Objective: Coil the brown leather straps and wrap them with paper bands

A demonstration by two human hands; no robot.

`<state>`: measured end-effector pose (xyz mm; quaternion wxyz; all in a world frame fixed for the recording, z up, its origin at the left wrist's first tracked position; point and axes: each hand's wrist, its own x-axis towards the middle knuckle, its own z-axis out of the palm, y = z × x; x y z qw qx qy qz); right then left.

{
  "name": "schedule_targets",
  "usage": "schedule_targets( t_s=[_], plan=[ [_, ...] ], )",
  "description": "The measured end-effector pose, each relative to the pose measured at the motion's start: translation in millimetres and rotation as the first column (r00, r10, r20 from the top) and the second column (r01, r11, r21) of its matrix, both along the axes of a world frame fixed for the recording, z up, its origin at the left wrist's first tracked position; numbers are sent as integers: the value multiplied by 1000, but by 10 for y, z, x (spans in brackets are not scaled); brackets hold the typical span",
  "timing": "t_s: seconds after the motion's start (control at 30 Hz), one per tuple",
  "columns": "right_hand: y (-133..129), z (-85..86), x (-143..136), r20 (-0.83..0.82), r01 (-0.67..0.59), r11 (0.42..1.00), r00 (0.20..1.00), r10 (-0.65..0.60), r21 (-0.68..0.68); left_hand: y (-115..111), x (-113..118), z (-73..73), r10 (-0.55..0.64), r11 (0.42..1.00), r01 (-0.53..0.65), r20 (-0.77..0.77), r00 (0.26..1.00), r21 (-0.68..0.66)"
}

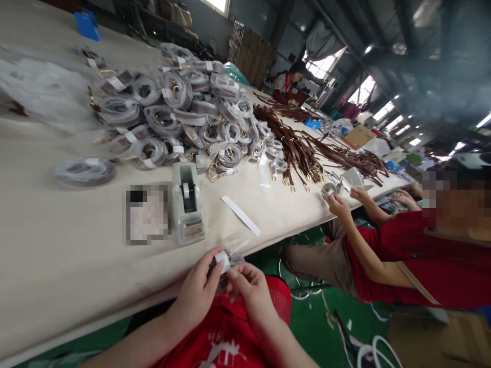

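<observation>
Just off the table's front edge, over my lap, I hold a small coiled strap in clear wrap (235, 259) with a white paper band (222, 261) around it. My left hand (205, 273) is closed on its left side, thumb against the band. From the right, my right hand (248, 286) pinches the same coil, fingers bent. A white paper strip (241, 215) lies on the table beyond my hands. Left of it stands a tape dispenser (188, 204). Behind that is a heap of wrapped coiled straps (192, 102) with gold clasps and white bands.
One wrapped coil (85, 171) lies apart at left, near clear plastic bags (42, 87). Brown straps (295, 145) with gold buckles spread along the table (146, 271). At right sits a co-worker in a red shirt (378, 260), hands at a coil. Another person (284, 84) is farther back.
</observation>
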<state>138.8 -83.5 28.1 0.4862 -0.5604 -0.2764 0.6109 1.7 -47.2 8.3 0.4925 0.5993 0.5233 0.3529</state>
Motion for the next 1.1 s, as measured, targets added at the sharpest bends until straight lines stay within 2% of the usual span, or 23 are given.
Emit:
schedule_targets(
  t_s=[0.37, 0.5, 0.6, 0.73, 0.97, 1.1],
  plan=[
    [29, -51, 70, -19, -76, 994, 997, 74, -84, -82, 33, -15, -38, 997, 41, -58, 998, 60],
    [17, -77, 64, -22, -72, 994, 997, 70, -85, -65, 27, -9, -55, 995, 62, -91, 994, 73],
    [-13, -77, 88, -59, -122, 989, 991, 117, -87, -30, 16, 0, -68, 996, 73, -101, 993, 56],
    [-58, -70, 142, -132, -227, 966, 969, 210, -127, -13, 3, -38, -72, 997, 76, -104, 992, 33],
    [-131, -115, 146, -235, -274, 917, 949, 210, -289, -57, -11, -150, -70, 992, 81, -121, 990, 94],
    [-208, -141, 148, -189, -356, 883, 932, 310, -305, 1, -56, -138, -32, 999, 31, -14, 999, -14]
  ],
)
